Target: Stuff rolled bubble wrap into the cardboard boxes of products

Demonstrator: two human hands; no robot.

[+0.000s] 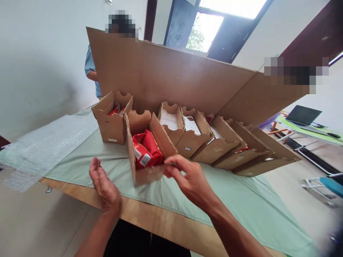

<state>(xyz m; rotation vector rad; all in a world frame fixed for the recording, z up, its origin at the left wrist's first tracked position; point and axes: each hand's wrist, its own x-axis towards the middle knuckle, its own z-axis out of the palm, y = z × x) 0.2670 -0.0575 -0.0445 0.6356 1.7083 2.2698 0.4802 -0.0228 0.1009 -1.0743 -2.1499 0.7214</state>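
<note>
A cardboard box (147, 176) with an open top stands near the table's front edge, slightly turned. Inside it lie red packets (150, 146), one showing a white barcode label. At the box's front right corner is my right hand (187, 176), its thumb and fingers pinched on the cardboard edge. To the left of the same box, my left hand (104, 187) is apart from it, palm turned inward and fingers stretched out, holding nothing.
Another open box (111, 125) with red items stands behind to the left. Several similar boxes (198, 139) lean in a row to the right. A tall cardboard panel (177, 71) rises behind them. Bubble wrap (53, 142) hangs over the table's left side. A person (92, 71) stands beyond the panel.
</note>
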